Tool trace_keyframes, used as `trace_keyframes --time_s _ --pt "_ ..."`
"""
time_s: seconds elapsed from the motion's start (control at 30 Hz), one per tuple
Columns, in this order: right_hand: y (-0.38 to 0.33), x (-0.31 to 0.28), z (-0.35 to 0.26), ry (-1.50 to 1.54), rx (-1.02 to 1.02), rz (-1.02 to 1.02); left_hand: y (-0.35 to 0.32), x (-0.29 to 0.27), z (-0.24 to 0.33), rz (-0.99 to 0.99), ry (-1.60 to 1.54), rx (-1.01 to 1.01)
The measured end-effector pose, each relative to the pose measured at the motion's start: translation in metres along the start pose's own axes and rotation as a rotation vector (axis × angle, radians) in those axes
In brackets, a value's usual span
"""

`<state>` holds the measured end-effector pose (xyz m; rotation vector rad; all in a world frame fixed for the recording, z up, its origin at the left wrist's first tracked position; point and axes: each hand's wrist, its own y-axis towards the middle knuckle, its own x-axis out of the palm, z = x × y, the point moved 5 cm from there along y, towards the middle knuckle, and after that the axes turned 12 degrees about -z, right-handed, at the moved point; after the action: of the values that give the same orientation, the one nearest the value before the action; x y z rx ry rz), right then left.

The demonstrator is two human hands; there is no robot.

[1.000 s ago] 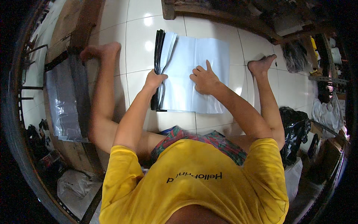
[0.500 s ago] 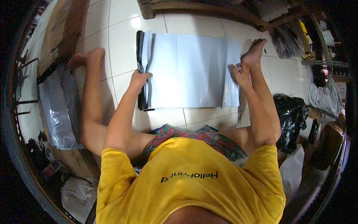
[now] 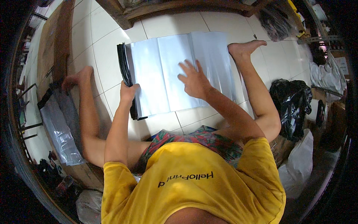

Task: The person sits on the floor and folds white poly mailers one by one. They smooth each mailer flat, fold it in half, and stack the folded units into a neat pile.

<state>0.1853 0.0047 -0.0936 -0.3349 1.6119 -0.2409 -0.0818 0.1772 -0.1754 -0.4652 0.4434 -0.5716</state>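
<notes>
Across the floor between my legs lies a stack of shiny silver-grey plastic sheets (image 3: 149, 74), with a thick dark folded edge on its left side. My left hand (image 3: 129, 92) is closed around that dark edge, thumb on top. Over the middle of the top sheet is my right hand (image 3: 195, 80), fingers spread and slightly blurred, holding nothing. Whether its fingers touch the sheet I cannot tell. The sheet's right part spreads out flat, close to my right foot (image 3: 244, 48).
More grey plastic sheets (image 3: 61, 127) lie on brown cardboard (image 3: 46, 48) at the left. A black plastic bag (image 3: 291, 108) sits right of my right leg, near a white bag (image 3: 328, 72). Wooden furniture (image 3: 182, 13) stands across the far side, on the white tiled floor (image 3: 106, 67).
My right hand has let go of the sheets' right edge and moved left over the middle, fingers spread. The right part now lies flatter. My left hand keeps its hold, slightly lower and further left.
</notes>
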Motion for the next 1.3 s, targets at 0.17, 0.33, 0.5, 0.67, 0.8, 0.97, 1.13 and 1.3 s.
trace_keyframes --time_s 0.17,0.33,0.5,0.67,0.8,0.97,1.13,1.3 --pt "0.004 0.035 0.051 -0.083 0.248 -0.131 0.006 0.0 -0.003 0.033 0.064 0.009" --pt "-0.051 0.03 0.133 0.144 0.494 -0.041 -0.003 0.002 0.006 0.012 0.071 -0.002" --pt "-0.09 0.087 0.201 0.774 0.804 0.266 -0.018 -0.004 0.022 -0.214 -0.232 -0.159" --pt "-0.082 0.081 0.189 0.56 0.863 0.22 -0.015 -0.003 0.011 -0.029 0.073 -0.04" --pt "-0.078 0.075 0.191 0.553 0.751 0.155 -0.033 0.043 0.036 0.242 0.62 -0.075" --pt "-0.076 0.067 0.181 0.487 0.736 0.159 -0.023 0.009 0.017 -0.036 0.234 -0.08" --pt "-0.066 0.021 0.087 0.318 0.296 0.402 -0.081 -0.005 0.057 0.169 0.82 0.509" --pt "-0.04 0.006 -0.066 0.405 -0.331 0.122 -0.133 0.059 0.061 -0.447 1.124 0.901"
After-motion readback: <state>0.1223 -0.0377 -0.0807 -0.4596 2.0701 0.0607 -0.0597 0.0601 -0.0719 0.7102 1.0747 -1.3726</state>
